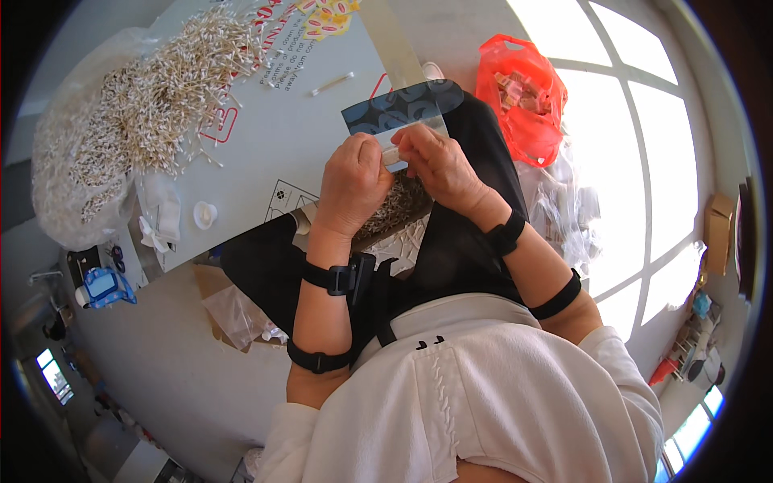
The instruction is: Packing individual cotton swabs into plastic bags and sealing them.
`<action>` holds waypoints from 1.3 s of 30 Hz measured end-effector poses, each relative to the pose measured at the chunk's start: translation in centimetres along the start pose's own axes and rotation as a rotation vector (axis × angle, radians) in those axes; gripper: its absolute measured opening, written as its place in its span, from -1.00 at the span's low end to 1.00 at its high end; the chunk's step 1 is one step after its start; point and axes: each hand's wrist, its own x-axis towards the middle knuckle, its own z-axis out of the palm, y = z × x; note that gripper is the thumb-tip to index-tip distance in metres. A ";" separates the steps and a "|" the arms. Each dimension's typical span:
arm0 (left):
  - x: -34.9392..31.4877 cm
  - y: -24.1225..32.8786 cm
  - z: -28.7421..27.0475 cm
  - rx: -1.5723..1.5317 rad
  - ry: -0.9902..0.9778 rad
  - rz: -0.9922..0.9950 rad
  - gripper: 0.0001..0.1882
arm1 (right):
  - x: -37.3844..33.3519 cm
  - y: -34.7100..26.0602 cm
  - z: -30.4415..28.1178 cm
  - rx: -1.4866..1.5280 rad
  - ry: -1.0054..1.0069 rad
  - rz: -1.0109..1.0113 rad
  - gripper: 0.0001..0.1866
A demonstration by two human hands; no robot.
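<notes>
Close together above my lap, my left hand [354, 181] and my right hand [444, 171] are both closed, with fingertips pinching a small pale packet [391, 154] between them. Its contents are mostly covered by my fingers. Below my hands, a box of cotton swabs [394, 205] rests between my thighs. Just beyond my knuckles lies a dark blue patterned sheet [386, 113] at the table's edge. One lone cotton swab or thin swab bundle [332, 84] lies on the grey tabletop [298, 129].
A large heap of cotton swabs [177, 88] spills from a clear plastic bag [60, 169] at left. Yellow labels [328, 18] lie at the far edge. A small white round container [205, 214] sits nearer. A red plastic bag [515, 97] with pinkish packets stands at right.
</notes>
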 end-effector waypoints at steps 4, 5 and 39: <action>-1.3 -0.5 -1.7 -0.234 0.153 -0.118 -0.80 | -0.2 -2.2 -0.7 0.054 0.077 -0.134 -0.86; -1.3 -0.2 -2.4 -0.458 0.187 -0.346 -0.78 | -0.3 -2.9 -1.1 0.021 0.111 -0.184 -0.86; 0.7 8.5 -9.2 -0.523 0.206 0.045 -0.61 | -0.8 -10.6 -5.3 0.147 0.037 -0.316 -0.65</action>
